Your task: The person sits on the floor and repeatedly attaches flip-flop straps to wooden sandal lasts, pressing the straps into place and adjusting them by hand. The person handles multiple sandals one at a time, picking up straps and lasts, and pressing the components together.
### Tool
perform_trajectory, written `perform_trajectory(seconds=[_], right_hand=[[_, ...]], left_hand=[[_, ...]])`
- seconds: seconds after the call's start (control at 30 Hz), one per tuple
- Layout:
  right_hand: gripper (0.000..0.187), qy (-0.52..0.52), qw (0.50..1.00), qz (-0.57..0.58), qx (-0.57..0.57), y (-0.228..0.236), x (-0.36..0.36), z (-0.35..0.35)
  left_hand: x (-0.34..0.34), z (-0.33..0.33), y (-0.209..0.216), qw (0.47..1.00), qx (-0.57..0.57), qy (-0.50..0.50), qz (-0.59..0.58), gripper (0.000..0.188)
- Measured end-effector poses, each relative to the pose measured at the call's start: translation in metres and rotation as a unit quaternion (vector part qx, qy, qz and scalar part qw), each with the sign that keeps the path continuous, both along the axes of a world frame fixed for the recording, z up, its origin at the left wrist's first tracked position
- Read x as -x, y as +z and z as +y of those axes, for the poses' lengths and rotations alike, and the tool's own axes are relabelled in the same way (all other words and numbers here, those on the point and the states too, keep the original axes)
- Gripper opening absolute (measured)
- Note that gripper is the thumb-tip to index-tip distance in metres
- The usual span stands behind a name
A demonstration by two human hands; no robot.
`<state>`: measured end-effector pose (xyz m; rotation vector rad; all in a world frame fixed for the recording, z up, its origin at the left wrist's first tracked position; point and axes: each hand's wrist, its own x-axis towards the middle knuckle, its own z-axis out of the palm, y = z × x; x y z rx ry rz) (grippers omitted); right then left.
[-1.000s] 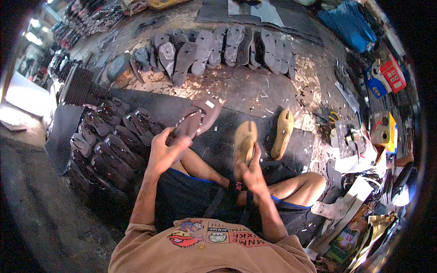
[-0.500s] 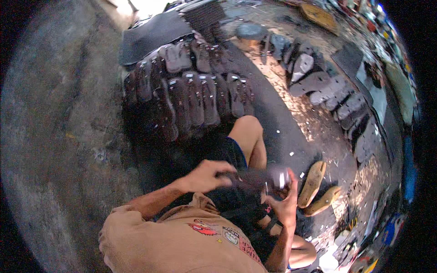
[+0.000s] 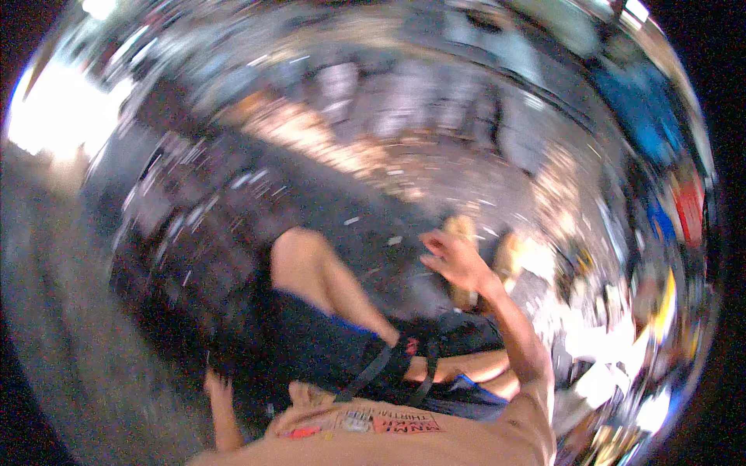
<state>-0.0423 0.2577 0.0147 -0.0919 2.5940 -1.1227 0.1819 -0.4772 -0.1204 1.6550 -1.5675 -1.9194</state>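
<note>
My right hand [image 3: 460, 262] hangs over the dark mat, its fingers loosely bent and a little apart, with nothing visible in them. Close by it are two tan foot-shaped forms, like wooden shoe lasts: one [image 3: 462, 226] partly behind the hand, the other [image 3: 510, 252] to its right. Low on the left, my left hand [image 3: 218, 384] reaches down beside my dark shorts. Its fingers are smeared by motion, and whatever they may hold is lost against the dark ground. Rows of dark sandal-like pieces [image 3: 183, 225] lie to the left of my raised knee, blurred.
Beyond the mat [image 3: 318, 182], grey sole-shaped pieces [image 3: 404, 101] form a blurred row on the littered floor. Clutter with blue [image 3: 641, 101] and red [image 3: 688, 208] things fills the right side. My bent legs [image 3: 330, 272] take up the middle.
The view has swung to the right. My hands, together on a dark strapped piece before, are now far apart: left down at my side, right over the mat. That piece no longer shows between them.
</note>
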Motion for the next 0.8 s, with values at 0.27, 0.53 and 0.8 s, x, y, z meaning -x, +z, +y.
perform_trajectory(seconds=[0.27,0.53,0.8], right_hand=[[0.064,-0.615,0.695,0.348,0.134,-0.136,0.081,0.344],[0.085,-0.596,0.696,0.05,0.399,-0.118,0.165,0.335],[0.061,-0.466,0.632,0.097,0.612,-0.107,0.17,0.298]], left_hand=[[0.222,0.074,0.131,0.783,0.567,-0.2,0.162,0.04],[0.444,0.359,0.137,0.823,0.036,-0.524,0.214,0.046],[0.536,0.66,0.004,0.744,-0.305,-0.564,0.187,0.077]])
